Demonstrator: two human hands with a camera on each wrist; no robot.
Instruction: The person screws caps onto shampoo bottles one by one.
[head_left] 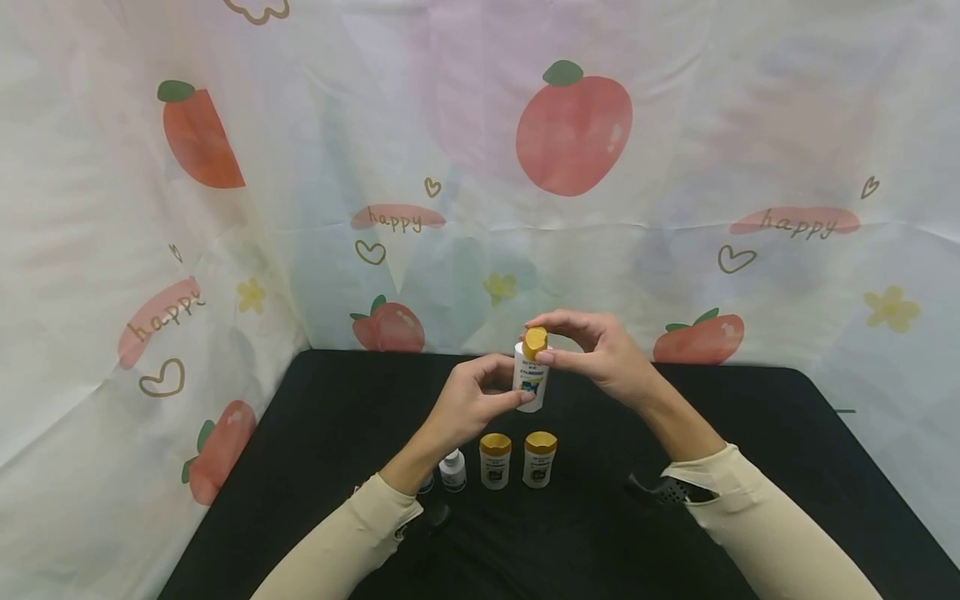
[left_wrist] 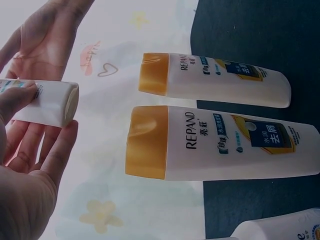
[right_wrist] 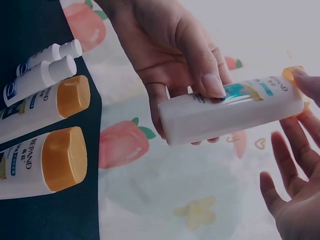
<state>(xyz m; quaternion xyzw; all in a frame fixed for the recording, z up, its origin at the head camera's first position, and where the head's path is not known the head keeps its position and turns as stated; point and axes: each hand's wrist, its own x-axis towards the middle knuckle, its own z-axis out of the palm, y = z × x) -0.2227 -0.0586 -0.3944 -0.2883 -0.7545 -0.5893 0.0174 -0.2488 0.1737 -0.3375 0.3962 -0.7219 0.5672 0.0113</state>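
Above the far part of the table, both hands hold one white shampoo bottle (head_left: 531,371) with a gold cap (head_left: 535,342). My left hand (head_left: 472,398) grips the lower body, its thumb across the label. From the other side my right hand (head_left: 609,357) pinches the gold cap between thumb and fingers; its remaining fingers spread loosely in the right wrist view. The fingers partly cover the cap, so how it sits on the neck cannot be told. The bottle's base (left_wrist: 71,105) shows in the left wrist view.
Two matching gold-capped shampoo bottles (head_left: 495,462) (head_left: 539,461) stand side by side on the black table (head_left: 600,533). Left of them are two smaller white bottles (head_left: 453,472) (right_wrist: 32,65), one partly behind the left wrist. A fruit-printed curtain (head_left: 465,150) hangs behind.
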